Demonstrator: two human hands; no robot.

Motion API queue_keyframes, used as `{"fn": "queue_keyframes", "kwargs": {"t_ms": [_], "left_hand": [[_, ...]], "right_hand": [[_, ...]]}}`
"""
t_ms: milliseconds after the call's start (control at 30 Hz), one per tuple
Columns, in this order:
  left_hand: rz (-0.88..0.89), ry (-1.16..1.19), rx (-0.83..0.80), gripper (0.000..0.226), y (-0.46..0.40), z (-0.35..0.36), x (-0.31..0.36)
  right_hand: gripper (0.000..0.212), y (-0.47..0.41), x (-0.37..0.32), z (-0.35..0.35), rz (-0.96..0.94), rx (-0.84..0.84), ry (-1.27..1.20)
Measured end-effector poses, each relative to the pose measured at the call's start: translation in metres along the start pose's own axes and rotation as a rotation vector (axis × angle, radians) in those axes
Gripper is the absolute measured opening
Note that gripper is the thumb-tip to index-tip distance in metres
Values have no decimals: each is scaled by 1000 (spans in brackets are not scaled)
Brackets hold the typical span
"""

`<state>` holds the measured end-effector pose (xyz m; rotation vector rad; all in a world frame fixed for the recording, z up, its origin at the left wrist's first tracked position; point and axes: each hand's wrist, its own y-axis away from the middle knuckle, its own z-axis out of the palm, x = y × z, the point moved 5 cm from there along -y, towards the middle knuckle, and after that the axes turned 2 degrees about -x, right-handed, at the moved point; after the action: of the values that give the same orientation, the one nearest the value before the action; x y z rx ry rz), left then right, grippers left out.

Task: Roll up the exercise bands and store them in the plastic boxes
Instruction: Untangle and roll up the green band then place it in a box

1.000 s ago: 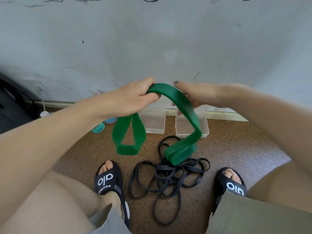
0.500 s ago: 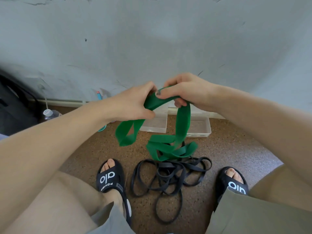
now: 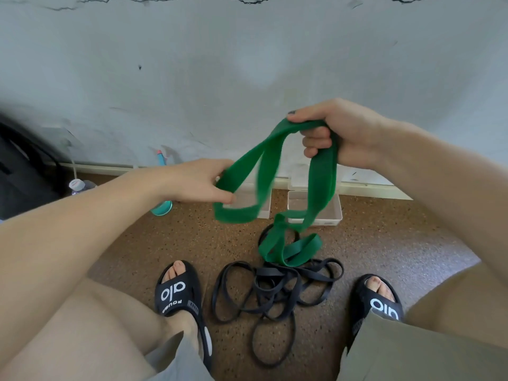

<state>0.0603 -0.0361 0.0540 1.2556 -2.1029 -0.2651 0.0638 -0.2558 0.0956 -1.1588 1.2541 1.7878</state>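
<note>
A wide green exercise band point(image 3: 321, 177) hangs in the air between my hands. My right hand point(image 3: 338, 133) grips its top, raised in front of the wall. My left hand point(image 3: 198, 181) sits lower and to the left, pinching a loop of the same band. The band's loose end rests in folds on a tangle of thin black bands point(image 3: 275, 287) lying on the floor between my feet. Two clear plastic boxes stand open by the wall: the left box point(image 3: 247, 200) behind the green loop, the right box point(image 3: 330, 213) partly behind the hanging strand.
My feet wear black slides, the left slide point(image 3: 178, 292) and the right slide point(image 3: 380, 298), on either side of the black tangle. A teal cup point(image 3: 162, 209), a bottle point(image 3: 78, 185) and a dark bag point(image 3: 24, 171) sit at the left by the skirting board.
My hands have come apart: the right hand rose up and to the right with the band's top, the left hand dropped lower and left holding a loop.
</note>
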Motion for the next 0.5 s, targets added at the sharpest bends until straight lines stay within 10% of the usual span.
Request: {"fn": "queue_keyframes", "kwargs": {"t_ms": [267,500], "left_hand": [[12,17,-32,58,-2,1,-13],[56,-66,313,28,-4,-23,-17]], "right_hand": [[35,0,-5,-28,6,151,-72],[22,2,-6,-43,25,240,-64]]}}
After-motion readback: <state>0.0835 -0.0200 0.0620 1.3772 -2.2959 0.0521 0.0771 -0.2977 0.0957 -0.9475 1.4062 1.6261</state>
